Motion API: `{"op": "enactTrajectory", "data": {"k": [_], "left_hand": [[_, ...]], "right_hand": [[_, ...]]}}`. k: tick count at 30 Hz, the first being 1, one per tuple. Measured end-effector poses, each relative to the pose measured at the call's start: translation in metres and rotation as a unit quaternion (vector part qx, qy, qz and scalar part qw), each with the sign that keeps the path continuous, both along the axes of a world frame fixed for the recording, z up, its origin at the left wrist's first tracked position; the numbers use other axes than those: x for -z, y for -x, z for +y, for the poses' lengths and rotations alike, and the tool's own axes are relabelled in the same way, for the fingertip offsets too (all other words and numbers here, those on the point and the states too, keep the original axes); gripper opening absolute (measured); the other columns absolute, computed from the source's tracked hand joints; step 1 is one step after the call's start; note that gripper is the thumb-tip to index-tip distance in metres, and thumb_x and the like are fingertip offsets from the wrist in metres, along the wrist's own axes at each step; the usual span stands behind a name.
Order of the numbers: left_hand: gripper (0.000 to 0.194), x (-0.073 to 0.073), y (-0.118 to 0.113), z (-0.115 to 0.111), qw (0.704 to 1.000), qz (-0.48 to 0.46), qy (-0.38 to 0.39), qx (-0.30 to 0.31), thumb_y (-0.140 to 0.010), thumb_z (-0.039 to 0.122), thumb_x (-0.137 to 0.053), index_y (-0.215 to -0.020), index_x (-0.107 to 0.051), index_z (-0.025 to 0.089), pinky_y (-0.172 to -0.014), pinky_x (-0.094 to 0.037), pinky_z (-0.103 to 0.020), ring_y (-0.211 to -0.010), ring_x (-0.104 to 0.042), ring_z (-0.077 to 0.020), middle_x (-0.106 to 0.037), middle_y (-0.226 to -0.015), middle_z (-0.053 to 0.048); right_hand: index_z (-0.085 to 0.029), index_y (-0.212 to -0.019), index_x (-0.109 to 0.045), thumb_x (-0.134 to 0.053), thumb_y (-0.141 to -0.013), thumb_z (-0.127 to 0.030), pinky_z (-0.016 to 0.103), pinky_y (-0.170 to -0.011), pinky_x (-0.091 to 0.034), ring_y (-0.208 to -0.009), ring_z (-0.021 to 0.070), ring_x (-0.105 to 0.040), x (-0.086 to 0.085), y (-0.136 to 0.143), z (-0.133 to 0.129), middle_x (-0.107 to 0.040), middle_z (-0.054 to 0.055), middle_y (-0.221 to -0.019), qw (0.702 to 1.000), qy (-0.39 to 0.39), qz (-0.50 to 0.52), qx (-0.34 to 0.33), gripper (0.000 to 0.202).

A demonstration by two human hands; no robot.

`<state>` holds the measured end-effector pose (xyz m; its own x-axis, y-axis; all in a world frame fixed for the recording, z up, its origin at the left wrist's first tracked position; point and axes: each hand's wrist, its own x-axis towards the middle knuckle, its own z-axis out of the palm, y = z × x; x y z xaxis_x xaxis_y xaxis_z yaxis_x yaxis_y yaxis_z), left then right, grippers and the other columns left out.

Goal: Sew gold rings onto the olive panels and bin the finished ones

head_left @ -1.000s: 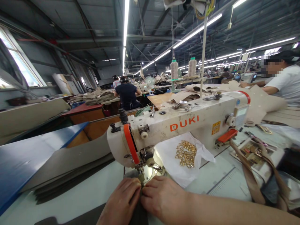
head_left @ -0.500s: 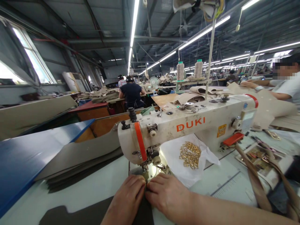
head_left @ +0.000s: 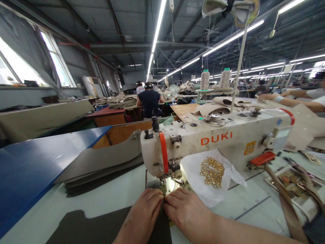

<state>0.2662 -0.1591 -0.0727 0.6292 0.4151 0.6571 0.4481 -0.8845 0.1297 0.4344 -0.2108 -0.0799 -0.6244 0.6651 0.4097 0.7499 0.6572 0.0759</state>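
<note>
Both my hands meet at the needle area of a white DUKI sewing machine (head_left: 215, 135). My left hand (head_left: 146, 213) is closed, thumb and fingers pinching the far end of a dark grey panel (head_left: 93, 225), which lies flat on the table and runs under that hand. My right hand (head_left: 188, 208) is closed too, fingers curled and fingertips at the panel's right edge, almost touching the left ones. The presser foot (head_left: 165, 184) stands just beyond the fingertips, lit by a small lamp. Exactly what sits between the fingertips is hidden.
Gold metal rings (head_left: 213, 171) lie on a white plastic sheet (head_left: 191, 166) right of the needle. A stack of grey panels (head_left: 101, 162) is on the left, beside a blue board (head_left: 50, 162). A parts tray (head_left: 297, 183) with straps stands right. A co-worker's arms (head_left: 291, 96) handle beige pieces.
The camera view has turned slightly left, so everything appears shifted right. My hands keep the same closed pose at the needle. The co-worker on the right is now partly out of frame.
</note>
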Motion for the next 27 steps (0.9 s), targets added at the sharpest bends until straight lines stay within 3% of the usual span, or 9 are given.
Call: {"op": "enactTrajectory", "data": {"k": [10, 20, 27], "left_hand": [[0.025, 0.003, -0.004, 0.023, 1.000, 0.016, 0.027, 0.001, -0.090, 0.017, -0.039, -0.080, -0.061, 0.021, -0.070, -0.058, -0.031, -0.075, -0.066, -0.0180, -0.071, -0.080, -0.003], [0.026, 0.004, -0.004, 0.029, 1.000, -0.011, 0.001, 0.003, -0.092, 0.023, -0.040, -0.082, -0.064, 0.022, -0.071, -0.059, -0.027, -0.075, -0.068, -0.0161, -0.072, -0.079, -0.001], [0.023, 0.005, -0.003, 0.030, 1.000, -0.013, 0.023, -0.007, -0.089, 0.023, -0.043, -0.083, -0.065, 0.022, -0.071, -0.059, -0.028, -0.076, -0.068, -0.0170, -0.073, -0.080, -0.002]], "right_hand": [[-0.015, -0.087, -0.055, -0.064, -0.083, -0.019, 0.031, -0.076, -0.041, -0.083, 0.0186, -0.054, -0.003, -0.003, 0.017, -0.062, 0.002, -0.090, 0.999, 0.005, 0.011, 0.036, 0.011], [-0.015, -0.087, -0.055, -0.059, -0.086, -0.019, 0.031, -0.072, -0.040, -0.081, 0.0183, -0.055, 0.001, -0.005, 0.021, -0.062, 0.003, -0.090, 0.999, 0.017, 0.023, 0.037, 0.006], [-0.015, -0.085, -0.056, -0.059, -0.087, -0.019, 0.031, -0.072, -0.042, -0.082, 0.0188, -0.055, 0.000, -0.005, 0.022, -0.063, 0.004, -0.090, 0.999, 0.020, 0.014, 0.045, 0.005]]}}
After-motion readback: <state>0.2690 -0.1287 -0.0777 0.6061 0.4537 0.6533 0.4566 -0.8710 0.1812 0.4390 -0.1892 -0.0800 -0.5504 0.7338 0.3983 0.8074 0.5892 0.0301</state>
